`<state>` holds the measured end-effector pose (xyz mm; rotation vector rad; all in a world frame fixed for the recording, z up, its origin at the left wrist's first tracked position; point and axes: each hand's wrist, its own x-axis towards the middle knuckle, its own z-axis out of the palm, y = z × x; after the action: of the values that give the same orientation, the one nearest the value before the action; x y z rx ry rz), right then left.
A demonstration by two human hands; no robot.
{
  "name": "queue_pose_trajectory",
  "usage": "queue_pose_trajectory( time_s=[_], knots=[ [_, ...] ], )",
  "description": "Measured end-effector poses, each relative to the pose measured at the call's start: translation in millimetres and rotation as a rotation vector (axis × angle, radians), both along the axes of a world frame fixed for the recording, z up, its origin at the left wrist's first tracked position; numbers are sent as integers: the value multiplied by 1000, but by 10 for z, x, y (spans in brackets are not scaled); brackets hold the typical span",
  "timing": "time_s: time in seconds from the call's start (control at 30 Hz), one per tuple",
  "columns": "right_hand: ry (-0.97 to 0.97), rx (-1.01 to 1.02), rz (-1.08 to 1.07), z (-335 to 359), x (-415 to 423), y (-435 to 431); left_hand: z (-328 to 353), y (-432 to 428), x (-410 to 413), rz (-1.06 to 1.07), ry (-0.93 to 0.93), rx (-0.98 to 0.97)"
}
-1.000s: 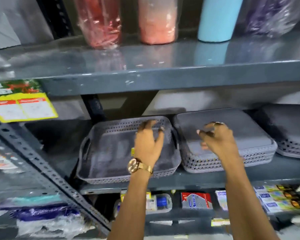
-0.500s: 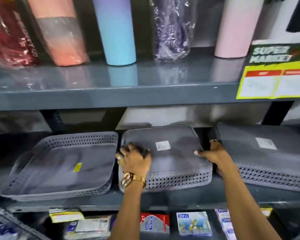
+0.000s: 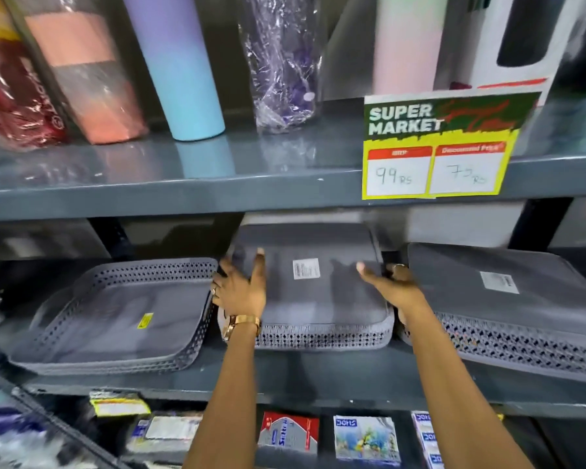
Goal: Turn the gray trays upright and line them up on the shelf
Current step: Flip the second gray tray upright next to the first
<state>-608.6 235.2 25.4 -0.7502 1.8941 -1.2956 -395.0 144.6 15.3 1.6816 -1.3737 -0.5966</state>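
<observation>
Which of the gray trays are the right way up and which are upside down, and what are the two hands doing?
Left gray perforated plastic tray: upright, open side up, yellow sticker inside.
Middle gray perforated plastic tray: upside down, far edge tilted up, white label on its base.
Right gray perforated plastic tray: upside down, untouched.
Left hand: gripping the middle tray's left edge.
Right hand: gripping the middle tray's right edge.

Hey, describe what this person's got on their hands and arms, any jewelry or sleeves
Both forearms are bare, with no sleeves in view. The left hand has a gold-coloured wristwatch with a metal band at the wrist and a ring on one finger. The right hand also wears a ring. No gloves on either hand.
</observation>
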Motion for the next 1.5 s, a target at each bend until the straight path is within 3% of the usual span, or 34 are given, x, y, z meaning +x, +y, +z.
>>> queue_pose_trajectory(
  time_s=[0.1,0.17,0.33,0.47,0.67,0.93,1.1,1.27,1.5],
  knots=[
    [-154,-138,-175,151,-69,31,148,56,25,21,325,-349],
    [-294,-158,-236,181,-156,23,188,86,88,37,445,-445],
    [-481,-116,-67,215,-242,191,1,227,348,44,691,-211],
    [-354,80,-14,92,-268,221,-85,536,485,50,596,-106],
    [128,184,49,-114,-113,231,-316,669,620,57,509,-29],
    [407,256,3,-236,244,265,-557,621,745,-96,-92,-14],
    [536,112,-29,-206,359,383,-614,663,715,-180,-283,-152],
    [516,-60,-115,-136,209,613,-455,805,486,-301,-341,-384],
    [464,-116,-275,-7,-557,959,-201,982,-569,-570,-109,-341]
  ],
)
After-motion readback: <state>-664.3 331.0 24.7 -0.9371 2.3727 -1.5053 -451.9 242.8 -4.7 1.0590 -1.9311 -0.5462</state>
